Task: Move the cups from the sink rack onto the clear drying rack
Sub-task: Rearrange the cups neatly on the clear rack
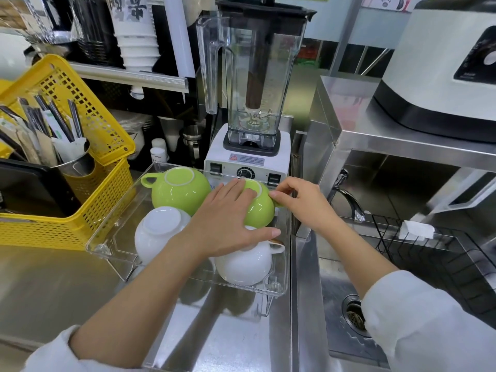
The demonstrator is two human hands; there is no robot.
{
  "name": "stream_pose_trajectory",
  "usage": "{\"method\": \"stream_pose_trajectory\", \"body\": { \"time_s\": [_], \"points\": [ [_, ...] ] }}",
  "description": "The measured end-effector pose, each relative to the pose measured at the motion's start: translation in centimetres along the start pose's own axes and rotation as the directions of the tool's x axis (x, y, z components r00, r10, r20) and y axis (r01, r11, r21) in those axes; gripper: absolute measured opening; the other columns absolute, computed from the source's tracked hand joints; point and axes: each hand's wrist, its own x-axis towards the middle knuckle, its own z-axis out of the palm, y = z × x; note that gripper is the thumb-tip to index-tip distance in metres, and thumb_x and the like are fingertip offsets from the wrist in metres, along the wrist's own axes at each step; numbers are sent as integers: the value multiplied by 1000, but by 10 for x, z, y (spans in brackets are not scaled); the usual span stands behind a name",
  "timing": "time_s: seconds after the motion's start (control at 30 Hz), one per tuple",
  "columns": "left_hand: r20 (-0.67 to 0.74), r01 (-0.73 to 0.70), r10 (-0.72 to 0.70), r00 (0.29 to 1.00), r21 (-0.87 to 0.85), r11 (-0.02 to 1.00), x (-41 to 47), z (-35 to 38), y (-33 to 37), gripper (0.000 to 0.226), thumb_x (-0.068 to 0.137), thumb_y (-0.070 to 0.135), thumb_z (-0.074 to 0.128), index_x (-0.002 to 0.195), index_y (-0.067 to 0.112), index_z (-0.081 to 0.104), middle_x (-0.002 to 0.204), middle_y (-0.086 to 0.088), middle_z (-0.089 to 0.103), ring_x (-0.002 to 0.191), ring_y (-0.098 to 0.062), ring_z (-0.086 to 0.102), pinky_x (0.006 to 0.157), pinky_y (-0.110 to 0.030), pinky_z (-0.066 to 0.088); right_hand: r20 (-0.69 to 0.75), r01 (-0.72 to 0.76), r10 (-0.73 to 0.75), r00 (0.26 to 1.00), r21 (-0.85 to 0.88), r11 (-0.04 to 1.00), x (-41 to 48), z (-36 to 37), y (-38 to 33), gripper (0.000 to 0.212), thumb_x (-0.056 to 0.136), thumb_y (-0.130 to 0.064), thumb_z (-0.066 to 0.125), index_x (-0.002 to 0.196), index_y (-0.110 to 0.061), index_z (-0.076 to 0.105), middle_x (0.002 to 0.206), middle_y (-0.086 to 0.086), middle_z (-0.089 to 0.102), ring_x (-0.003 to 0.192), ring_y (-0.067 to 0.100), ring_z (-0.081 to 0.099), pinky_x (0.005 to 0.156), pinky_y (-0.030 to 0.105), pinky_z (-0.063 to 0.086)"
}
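The clear drying rack stands on the steel counter with several upside-down cups in it. A green cup sits at its back left, a white cup in front of that, and another white cup at the front right. A second green cup is at the back right. My left hand lies spread over this cup, thumb against the white cup below. My right hand pinches its handle from the right. The black wire sink rack over the sink at the right holds no cup that I can see.
A blender stands right behind the clear rack. A yellow basket with a utensil holder is at the left. The sink with its drain and a tap lies to the right, under a steel shelf carrying a white appliance.
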Motion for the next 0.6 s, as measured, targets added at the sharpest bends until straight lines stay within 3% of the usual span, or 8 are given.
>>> {"method": "stream_pose_trajectory", "body": {
  "time_s": [0.17, 0.3, 0.43, 0.6],
  "points": [
    [-41, -8, 9, 999, 23, 1000, -2, -1, 1, 101, 57, 83, 19, 138, 24, 32, 156, -4, 18, 144, -16, 6, 116, -35, 1, -1, -14, 14, 1000, 10, 1000, 0, 0, 1, 16, 83, -35, 61, 80, -20, 63, 72, -17, 58, 83, 18, 57, 97, 52, 39],
    [-141, -18, 31, 990, 95, 995, -5, -4, 2, 94, 60, 80, 19, 128, 20, 46, 139, -1, 45, 131, -19, 32, 108, -30, 8, -5, -21, 21, 1000, -7, 1000, -1, 2, 2, 17, 84, -37, 60, 82, -21, 64, 74, -17, 58, 84, 14, 56, 97, 51, 39],
    [-116, -27, 40, 992, 115, 993, -3, -5, 1, 91, 60, 79, 19, 123, 19, 47, 134, 0, 48, 129, -17, 37, 114, -36, 11, -5, -47, 47, 999, 6, 999, -2, 0, 5, 17, 82, -40, 62, 78, -24, 66, 80, -9, 64, 89, 19, 57, 96, 51, 40],
    [-102, -37, 47, 994, 100, 994, -3, -5, -1, 85, 63, 78, 23, 116, 17, 47, 127, 0, 50, 121, -19, 41, 106, -36, 25, 1, -94, 94, 996, 29, 995, -2, 1, 6, 21, 78, -43, 65, 72, -23, 65, 71, -6, 61, 88, 25, 52, 86, 40, 43]
  ]
}}
